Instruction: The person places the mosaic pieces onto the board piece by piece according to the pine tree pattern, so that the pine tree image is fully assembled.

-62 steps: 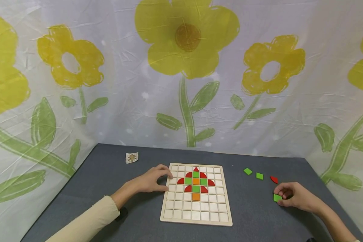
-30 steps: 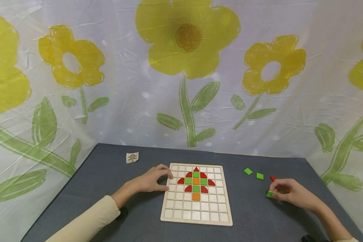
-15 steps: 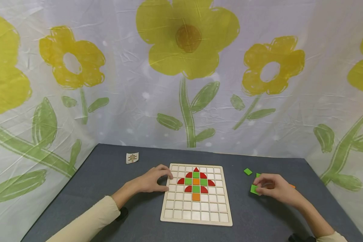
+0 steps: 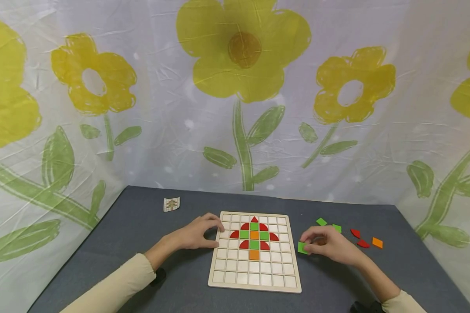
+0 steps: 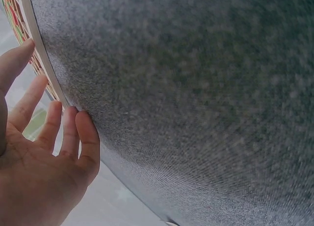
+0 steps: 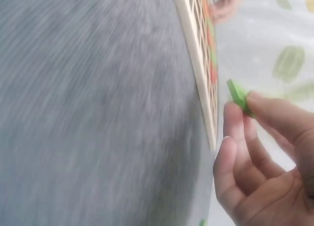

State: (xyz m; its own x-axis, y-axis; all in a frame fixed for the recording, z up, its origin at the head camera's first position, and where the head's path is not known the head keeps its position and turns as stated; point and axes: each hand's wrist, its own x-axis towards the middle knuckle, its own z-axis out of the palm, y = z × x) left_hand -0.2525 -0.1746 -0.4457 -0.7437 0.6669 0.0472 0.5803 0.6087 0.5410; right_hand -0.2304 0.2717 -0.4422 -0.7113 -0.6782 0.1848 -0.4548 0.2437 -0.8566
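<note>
A wooden grid board lies mid-table, with red, green and orange tiles set in a symmetric pattern in its cells. My left hand rests at the board's left edge, fingers relaxed and fingertips touching the frame, as the left wrist view also shows. Just off the board's right edge, my right hand pinches a green square tile between thumb and fingers. In the right wrist view the same green tile sticks out past the fingertips, held tilted.
Right of the board lie loose tiles: a green one, another green one partly behind my right hand, red pieces and an orange square. A small patterned card lies at the back left. A flowered cloth hangs behind the table.
My right hand has carried the green square tile leftward from the far right to the board's edge, uncovering the red pieces and orange tile. My left hand has stayed in place.
</note>
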